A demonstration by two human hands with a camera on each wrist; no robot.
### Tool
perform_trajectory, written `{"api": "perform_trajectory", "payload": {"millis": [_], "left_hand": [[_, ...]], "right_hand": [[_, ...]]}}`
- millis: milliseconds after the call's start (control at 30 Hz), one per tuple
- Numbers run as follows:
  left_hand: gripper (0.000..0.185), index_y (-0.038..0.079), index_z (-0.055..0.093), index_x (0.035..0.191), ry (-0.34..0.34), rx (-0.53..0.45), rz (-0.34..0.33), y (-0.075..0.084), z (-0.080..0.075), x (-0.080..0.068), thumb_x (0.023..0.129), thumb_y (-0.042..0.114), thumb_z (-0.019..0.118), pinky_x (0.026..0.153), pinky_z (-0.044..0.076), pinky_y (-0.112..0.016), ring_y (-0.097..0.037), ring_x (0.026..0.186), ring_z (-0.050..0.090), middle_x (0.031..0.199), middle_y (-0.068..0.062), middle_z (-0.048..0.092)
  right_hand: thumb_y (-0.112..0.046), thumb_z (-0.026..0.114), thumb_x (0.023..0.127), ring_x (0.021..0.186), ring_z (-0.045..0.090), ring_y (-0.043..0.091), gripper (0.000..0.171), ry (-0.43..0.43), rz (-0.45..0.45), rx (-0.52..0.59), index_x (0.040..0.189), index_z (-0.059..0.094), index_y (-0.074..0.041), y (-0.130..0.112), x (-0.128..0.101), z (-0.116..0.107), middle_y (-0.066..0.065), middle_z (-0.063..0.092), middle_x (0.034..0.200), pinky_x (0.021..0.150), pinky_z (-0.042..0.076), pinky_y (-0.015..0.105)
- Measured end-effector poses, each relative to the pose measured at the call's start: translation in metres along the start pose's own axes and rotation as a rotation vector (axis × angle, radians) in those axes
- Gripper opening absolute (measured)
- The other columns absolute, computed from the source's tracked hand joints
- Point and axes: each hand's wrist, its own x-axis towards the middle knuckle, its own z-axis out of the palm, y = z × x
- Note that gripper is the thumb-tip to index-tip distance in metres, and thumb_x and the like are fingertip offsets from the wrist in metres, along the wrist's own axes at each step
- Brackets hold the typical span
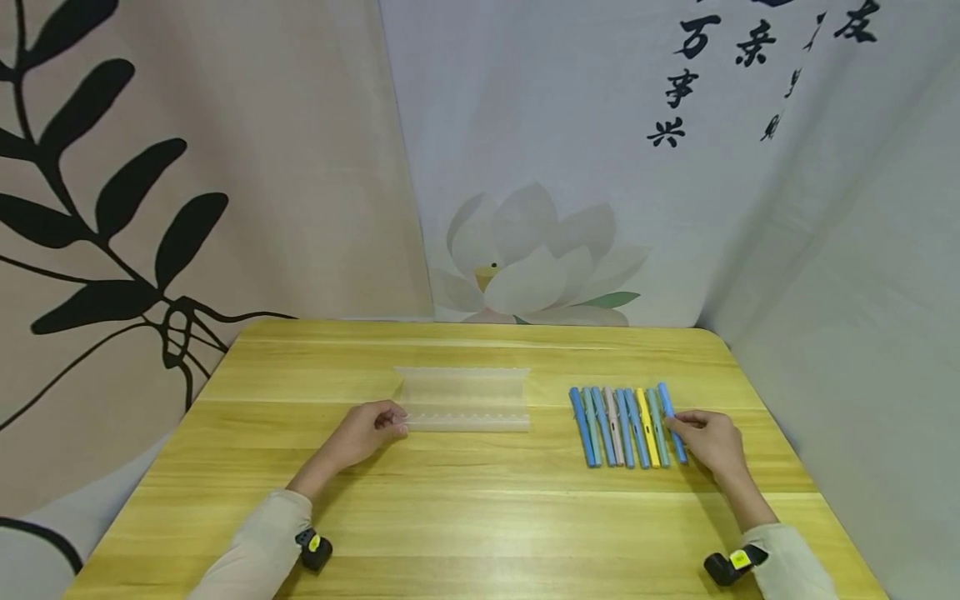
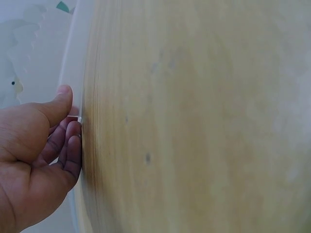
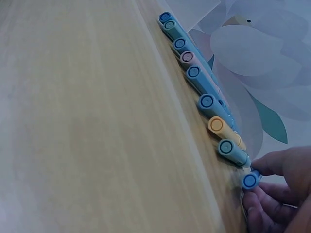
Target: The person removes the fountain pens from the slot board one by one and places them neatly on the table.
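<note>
A clear plastic pouch (image 1: 465, 398) lies flat left of the table's middle, with a bumpy strip along its near edge. My left hand (image 1: 367, 433) pinches the pouch's near left corner between thumb and fingers; the left wrist view shows this hand (image 2: 41, 150) with the thumb on top. To the right, several markers lie side by side in a row, among them a yellow marker (image 1: 647, 427) and a grey one (image 1: 613, 427). My right hand (image 1: 711, 446) pinches the blue marker (image 1: 666, 402) at the row's right end. Its round end (image 3: 250, 181) shows between thumb and fingers in the right wrist view.
The wooden table (image 1: 450, 525) ends at a printed cloth (image 1: 540, 125) behind it. Another cloth wall (image 1: 847, 250) rises along the right side. Black wrist cameras sit on the left wrist (image 1: 315, 550) and the right wrist.
</note>
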Motion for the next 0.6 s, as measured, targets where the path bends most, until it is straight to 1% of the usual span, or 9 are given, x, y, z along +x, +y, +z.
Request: {"api": "perform_trajectory", "payload": {"millis": [367,600], "left_hand": [[0.014,0.013,0.066,0.102,0.0,-0.009,-0.01,0.0003,0.0003,0.0001,0.092,0.022,0.065,0.07,0.05,-0.025,-0.011,0.08,0.058,0.089,0.005,0.063],[0.014,0.015,0.066,0.102,-0.008,-0.004,-0.041,0.0001,0.0004,0.0002,0.092,0.024,0.065,0.072,0.05,-0.026,-0.01,0.081,0.058,0.09,0.006,0.063]], "right_hand": [[-0.047,0.064,0.088,0.096,0.062,0.035,0.048,-0.025,0.027,-0.019,0.107,0.071,-0.004,-0.0005,0.0017,0.0003,0.017,0.07,0.104,0.074,0.049,0.044],[-0.045,0.064,0.088,0.095,0.062,0.035,0.045,-0.031,0.018,-0.03,0.106,0.071,-0.004,-0.0009,0.0017,0.0005,0.016,0.07,0.102,0.072,0.048,0.041]]}}
